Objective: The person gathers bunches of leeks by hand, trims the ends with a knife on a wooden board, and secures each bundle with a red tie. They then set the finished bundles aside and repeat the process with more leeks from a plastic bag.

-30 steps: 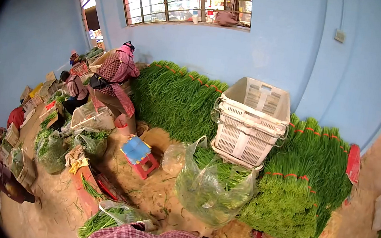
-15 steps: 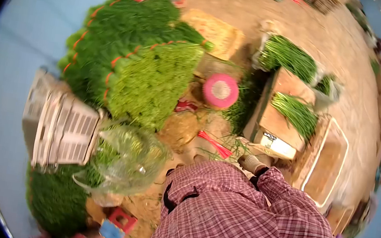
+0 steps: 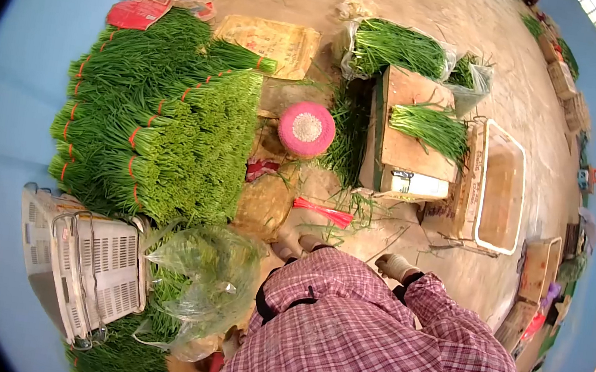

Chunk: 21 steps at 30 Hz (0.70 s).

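My right hand [image 3: 396,267], in a pale glove with bare fingertips, hangs in front of the plaid sleeve. Its fingers are loosely bent, and nothing shows in them. My left hand does not show; the plaid shirt covers that side. Nearest the right hand, scattered green stalks lie on the floor below a cardboard box [image 3: 409,144]. A loose bunch of garlic chives [image 3: 430,127] rests on that box. To its left stands a round stool with a pink rim [image 3: 307,130], and a bundle of red ties [image 3: 323,211] lies in front of it.
Banded green bundles [image 3: 197,150] are stacked along the blue wall at left. Below them are white plastic crates [image 3: 104,258] and a clear plastic bag of greens [image 3: 203,279]. A whitish bin [image 3: 503,187] stands at right. Bagged chives [image 3: 399,49] sit beyond the box.
The view has turned and grown sharper. The stool, box and stacks now appear farther left and higher. My right hand stays low beside my body.
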{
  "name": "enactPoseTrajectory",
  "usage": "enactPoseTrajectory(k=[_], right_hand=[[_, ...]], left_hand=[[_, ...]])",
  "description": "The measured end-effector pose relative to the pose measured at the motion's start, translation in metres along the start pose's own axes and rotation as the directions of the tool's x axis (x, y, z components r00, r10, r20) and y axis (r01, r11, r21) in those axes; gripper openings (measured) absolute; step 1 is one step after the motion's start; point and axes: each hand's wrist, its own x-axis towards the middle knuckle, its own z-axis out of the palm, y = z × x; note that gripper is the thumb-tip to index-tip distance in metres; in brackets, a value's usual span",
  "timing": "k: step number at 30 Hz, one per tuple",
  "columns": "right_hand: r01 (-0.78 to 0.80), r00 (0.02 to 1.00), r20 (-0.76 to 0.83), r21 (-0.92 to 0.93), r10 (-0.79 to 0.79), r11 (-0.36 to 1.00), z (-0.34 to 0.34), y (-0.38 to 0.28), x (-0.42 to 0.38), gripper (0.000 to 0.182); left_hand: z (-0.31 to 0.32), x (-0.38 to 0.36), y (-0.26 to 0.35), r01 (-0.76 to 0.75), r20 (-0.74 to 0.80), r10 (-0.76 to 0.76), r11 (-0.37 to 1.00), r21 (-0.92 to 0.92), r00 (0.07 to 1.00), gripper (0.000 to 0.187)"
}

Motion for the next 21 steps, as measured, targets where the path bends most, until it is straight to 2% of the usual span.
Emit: enactPoseTrajectory(k=[1,2,3,4,5,6,7,9,12,14,15,18,20,21], right_hand=[[0.075,0.997,-0.037,0.039,-0.074,0.996,0.007,0.0,-0.005,0.035],[0.015,1.0,-0.024,0.09,-0.012,0.996,0.014,0.005,0.003,0.036],[0.041,0.998,-0.053,0.127,-0.034,0.991,0.017,0.002,-0.005,0.037],[0.064,0.995,-0.084,0.166,-0.05,0.984,0.022,0.002,-0.015,0.038],[0.08,0.993,-0.104,0.169,-0.063,0.982,0.024,-0.001,-0.026,0.038],[0.076,0.992,-0.119,0.193,-0.053,0.978,0.029,0.01,-0.023,0.039],[0.049,0.992,-0.121,0.188,-0.026,0.981,0.036,0.02,-0.021,0.039],[0.01,0.995,-0.101,0.201,0.011,0.98,0.042,0.033,-0.023,0.039],[-0.062,0.988,-0.118,0.3,0.102,0.952,0.049,0.035,-0.037,0.036],[-0.065,0.986,-0.132,0.283,0.106,0.957,0.056,0.044,-0.035,0.034],[0.006,0.981,-0.192,0.161,0.025,0.987,0.06,0.049,-0.028,0.033],[0.093,0.966,-0.249,0.109,-0.064,0.99,0.07,0.058,-0.011,0.03],[0.096,0.976,-0.191,-0.041,-0.102,0.995,0.093,0.089,0.04,0.03],[0.181,0.976,-0.169,0.254,-0.141,0.95,0.122,0.136,0.089,0.029]], left_hand=[[-0.001,0.003,0.008,-0.001,0.035,0.002,1.0,-0.017,0.999,0.037],[-0.004,0.005,0.015,0.0,0.067,0.002,1.0,-0.027,0.998,0.037],[-0.009,0.012,0.024,0.002,0.13,0.005,0.999,-0.048,0.991,0.037],[-0.014,0.018,0.031,0.02,0.251,0.004,0.996,-0.092,0.968,0.037],[-0.017,0.025,0.04,0.066,0.426,0.003,0.987,-0.148,0.905,0.037],[-0.019,0.03,0.048,0.108,0.516,-0.021,0.984,-0.14,0.857,0.038],[-0.015,0.035,0.049,0.026,0.298,-0.023,1.0,-0.004,0.954,0.037],[-0.02,0.047,0.057,-0.052,0.294,0.074,0.995,-0.082,0.953,0.039],[-0.019,0.056,0.074,-0.053,0.18,0.046,0.998,0.037,0.983,0.039],[-0.014,0.053,0.082,-0.048,0.141,0.038,0.996,0.073,0.989,0.039],[-0.011,0.052,0.087,-0.046,0.131,0.034,0.995,0.092,0.991,0.039],[-0.008,0.055,0.097,-0.038,0.109,0.024,0.991,0.131,0.994,0.039],[-0.006,0.054,0.106,-0.038,0.088,0.024,0.986,0.161,0.996,0.039],[-0.002,0.054,0.114,-0.039,0.078,0.026,0.983,0.178,0.997,0.039]])
